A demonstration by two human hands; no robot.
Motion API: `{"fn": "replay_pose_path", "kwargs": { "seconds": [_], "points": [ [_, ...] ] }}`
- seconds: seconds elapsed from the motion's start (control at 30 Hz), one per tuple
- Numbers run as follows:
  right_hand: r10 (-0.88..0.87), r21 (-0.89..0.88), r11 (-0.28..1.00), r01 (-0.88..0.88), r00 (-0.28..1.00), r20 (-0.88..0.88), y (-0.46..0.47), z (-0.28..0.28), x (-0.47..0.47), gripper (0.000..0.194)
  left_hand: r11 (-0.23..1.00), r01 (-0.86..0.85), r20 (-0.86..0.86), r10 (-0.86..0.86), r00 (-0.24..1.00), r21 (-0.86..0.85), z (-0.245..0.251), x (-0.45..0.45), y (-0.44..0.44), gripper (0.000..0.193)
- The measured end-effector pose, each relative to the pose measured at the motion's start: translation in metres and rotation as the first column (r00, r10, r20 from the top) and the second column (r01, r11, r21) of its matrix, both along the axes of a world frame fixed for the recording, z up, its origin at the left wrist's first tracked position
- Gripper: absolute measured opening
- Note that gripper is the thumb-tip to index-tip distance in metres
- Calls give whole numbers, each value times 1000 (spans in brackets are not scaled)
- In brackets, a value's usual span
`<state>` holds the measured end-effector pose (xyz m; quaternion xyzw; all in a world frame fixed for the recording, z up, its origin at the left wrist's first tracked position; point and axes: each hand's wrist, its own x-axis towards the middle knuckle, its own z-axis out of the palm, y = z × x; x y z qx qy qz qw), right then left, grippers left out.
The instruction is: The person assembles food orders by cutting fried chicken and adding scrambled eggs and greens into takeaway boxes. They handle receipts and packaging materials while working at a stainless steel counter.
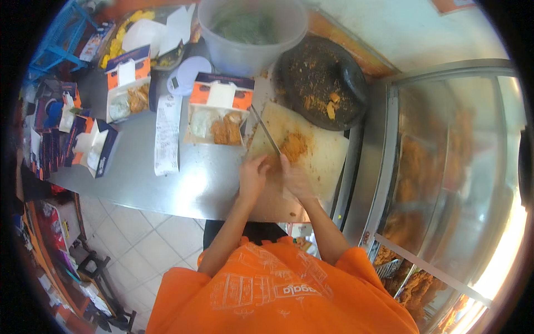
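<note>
My right hand [297, 181] is closed around the handle end of a knife [265, 130], whose blade points up and left over a white cutting board [325, 152]. My left hand [253, 175] is just left of it at the board's near edge, fingers curled; whether it holds anything is unclear. Orange-brown crumbs [295, 147] lie on the board. Beyond the knife, an open takeaway box [221, 97] holds fried pieces [227, 129] and a wrapped white portion [202, 123]. A second filled box [128, 85] stands farther left.
A stone mortar [308, 79] with food bits and a plastic tub of greens [250, 46] are at the back. A paper receipt [167, 135] and a white scale [190, 75] lie left. Another box [89, 146] stands far left. A glass display case [434, 167] borders the right side.
</note>
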<state>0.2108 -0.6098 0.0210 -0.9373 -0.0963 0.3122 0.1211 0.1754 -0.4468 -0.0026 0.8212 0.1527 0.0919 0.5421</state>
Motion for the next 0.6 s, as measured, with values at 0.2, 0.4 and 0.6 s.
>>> {"fn": "replay_pose_path", "kwargs": {
  "seconds": [0.2,0.4,0.6],
  "points": [
    [262,-153,951,-269,963,-63,-36,40,-44,46,994,-86,-112,79,991,-63,2,-7,1,19],
    [153,-26,988,-152,985,78,11,-4,-22,47,998,-43,-74,40,996,-45,-7,-2,2,15],
    [102,-16,995,-103,993,-64,-7,52,-31,47,993,-101,-113,93,989,-66,-2,-9,8,15]
  ]
}}
